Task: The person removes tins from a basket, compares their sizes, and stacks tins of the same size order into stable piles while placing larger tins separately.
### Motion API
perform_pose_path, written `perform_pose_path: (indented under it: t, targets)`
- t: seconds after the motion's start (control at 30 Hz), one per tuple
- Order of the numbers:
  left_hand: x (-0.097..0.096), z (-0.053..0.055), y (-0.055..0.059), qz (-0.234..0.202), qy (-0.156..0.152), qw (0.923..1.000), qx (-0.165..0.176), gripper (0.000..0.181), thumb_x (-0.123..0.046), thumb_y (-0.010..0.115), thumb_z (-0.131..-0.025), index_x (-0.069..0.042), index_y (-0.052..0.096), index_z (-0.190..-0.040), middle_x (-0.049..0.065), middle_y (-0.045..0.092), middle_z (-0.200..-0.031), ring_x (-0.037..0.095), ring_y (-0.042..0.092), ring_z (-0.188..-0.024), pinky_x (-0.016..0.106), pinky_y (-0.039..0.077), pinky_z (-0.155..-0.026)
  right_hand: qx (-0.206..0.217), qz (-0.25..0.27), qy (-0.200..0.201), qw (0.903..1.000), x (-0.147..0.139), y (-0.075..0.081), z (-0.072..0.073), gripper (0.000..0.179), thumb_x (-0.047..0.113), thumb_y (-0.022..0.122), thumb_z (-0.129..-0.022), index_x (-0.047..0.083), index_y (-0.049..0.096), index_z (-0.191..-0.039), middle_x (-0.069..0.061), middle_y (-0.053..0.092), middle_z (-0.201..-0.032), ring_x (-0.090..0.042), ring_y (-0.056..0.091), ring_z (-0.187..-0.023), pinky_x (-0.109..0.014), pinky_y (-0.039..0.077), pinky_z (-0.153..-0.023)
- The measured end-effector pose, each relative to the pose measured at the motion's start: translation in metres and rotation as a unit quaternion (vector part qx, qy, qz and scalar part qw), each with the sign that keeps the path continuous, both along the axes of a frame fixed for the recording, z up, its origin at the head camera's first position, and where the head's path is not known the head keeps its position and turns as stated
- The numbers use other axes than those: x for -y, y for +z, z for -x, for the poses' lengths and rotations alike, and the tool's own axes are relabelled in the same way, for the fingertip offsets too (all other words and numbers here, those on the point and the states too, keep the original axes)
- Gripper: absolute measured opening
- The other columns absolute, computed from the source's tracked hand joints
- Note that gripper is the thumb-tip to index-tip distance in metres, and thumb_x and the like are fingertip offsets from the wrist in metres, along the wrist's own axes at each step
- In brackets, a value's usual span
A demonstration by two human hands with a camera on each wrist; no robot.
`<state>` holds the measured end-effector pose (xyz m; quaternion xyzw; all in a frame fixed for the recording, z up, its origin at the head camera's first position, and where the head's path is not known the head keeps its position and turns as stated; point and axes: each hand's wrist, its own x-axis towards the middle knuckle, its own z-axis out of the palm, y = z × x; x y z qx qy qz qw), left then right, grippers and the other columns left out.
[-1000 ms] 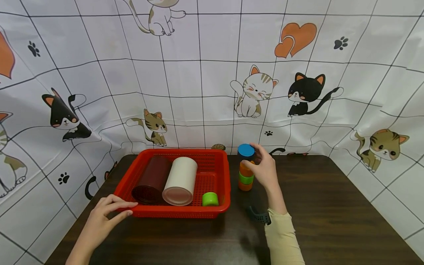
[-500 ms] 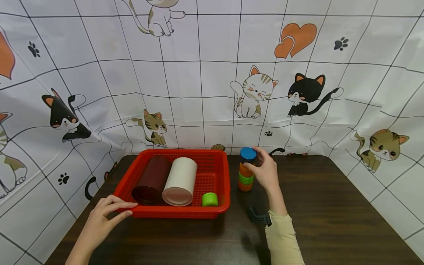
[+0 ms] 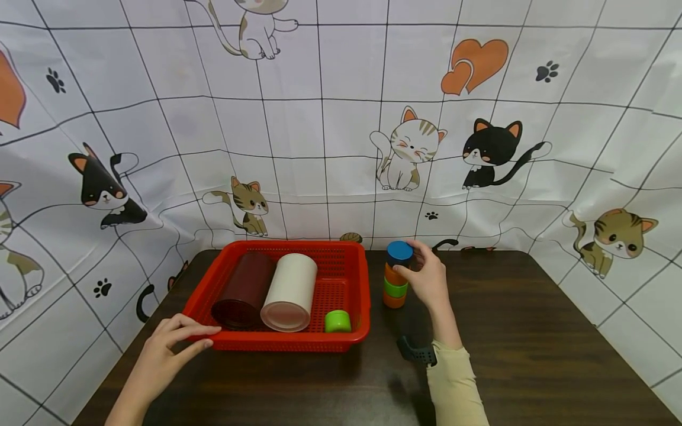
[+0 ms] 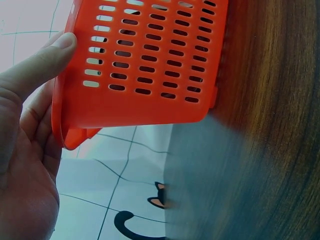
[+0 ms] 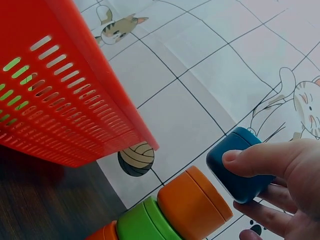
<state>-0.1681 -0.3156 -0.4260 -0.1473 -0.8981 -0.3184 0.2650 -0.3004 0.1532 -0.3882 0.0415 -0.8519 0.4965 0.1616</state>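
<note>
1. Right grip: closed to a pinch, thumb on one side and fingers on the other, with the blue piece held between them.
2. Position of the blue piece: directly over the upper orange piece. The right wrist view shows a narrow gap between the two; the blue piece is tilted in that view.
3. The stack: upright on the dark wood-grain counter, well to the right of centre. From the bottom: the lower orange piece, the green middle piece, the upper orange piece.
4. Left grip: placed at the near left corner of the red basket, rim taken between thumb and fingers, the thumb against the outer wall.
5. Basket contents: a maroon cylinder and a cream cylinder lying side by side towards the left; a bright green piece in the near right corner.
6. Right arm: pale yellow sleeve, dark strap at the wrist.
7. Surroundings: white cloth, printed with grid lines, cats and hearts, hung behind the counter.
</note>
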Motion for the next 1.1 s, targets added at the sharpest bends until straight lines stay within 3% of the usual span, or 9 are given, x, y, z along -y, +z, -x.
perform_pose_path:
  t: [0.67,1.1]
  targets:
    - [0.0007,0.0018,-0.0031,-0.005,-0.006,1.0000,-0.005,0.034,-0.006,0.083,-0.073,-0.027,0.079,-0.100,-0.015,0.060,-0.092,-0.006,0.040,-0.092,0.020,0.032,-0.075,0.015,-0.006,-0.002,0.9999,-0.0015,-0.0061,0.0011,0.065,0.016,0.078,-0.085,0.013,0.050,-0.143,-0.018,0.055,-0.143,-0.037,0.055,-0.131,-0.053,0.044,-0.107]
    - [0.0030,0.0012,-0.0044,0.001,0.008,0.9999,0.013,0.034,-0.008,0.083,-0.074,-0.029,0.079,-0.101,-0.017,0.059,-0.092,-0.007,0.040,-0.093,0.021,0.033,-0.076,0.018,-0.003,-0.004,0.9998,-0.0010,-0.0040,-0.0019,0.065,0.017,0.078,-0.085,0.010,0.050,-0.143,-0.019,0.055,-0.143,-0.038,0.056,-0.130,-0.053,0.045,-0.106]
